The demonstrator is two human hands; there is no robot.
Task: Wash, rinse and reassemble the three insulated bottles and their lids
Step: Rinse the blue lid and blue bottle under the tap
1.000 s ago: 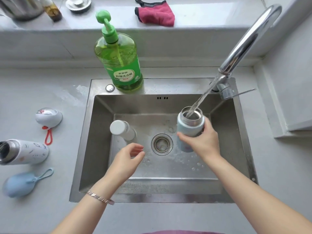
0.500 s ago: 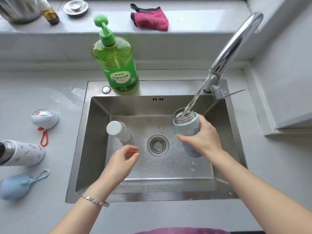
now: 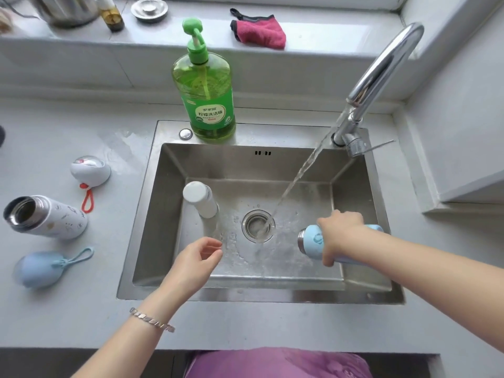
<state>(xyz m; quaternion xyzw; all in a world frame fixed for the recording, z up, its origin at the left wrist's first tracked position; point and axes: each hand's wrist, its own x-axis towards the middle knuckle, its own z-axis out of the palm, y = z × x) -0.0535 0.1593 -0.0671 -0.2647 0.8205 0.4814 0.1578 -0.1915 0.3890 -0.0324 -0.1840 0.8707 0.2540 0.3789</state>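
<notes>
My right hand (image 3: 339,236) is wrapped around the blue bottle (image 3: 313,242), holding it tipped on its side low over the right part of the sink (image 3: 362,186), its steel mouth pointing left toward the drain (image 3: 257,226). My left hand (image 3: 195,264) hangs loosely open and empty above the near left of the basin, fingers half curled. The stream from the tap (image 3: 381,72) falls past the bottle's mouth and lands straight in the drain. I judge this to be the emptying part of a rinse, so I want the mouth tilted below the base until nothing more runs out, my grip firm around the middle because the wet shell is likely slippery, and a little shake kept over the basin so splashes stay inside. A white bottle (image 3: 201,200) stands upright in the sink left of the drain, and I cannot tell whether its top is a lid or its base. On the counter to the left lies an open white patterned bottle (image 3: 46,218), with a white lid (image 3: 90,170) behind it and a blue lid (image 3: 38,268) in front. The green soap bottle (image 3: 206,91) stands on the sink's back edge.
</notes>
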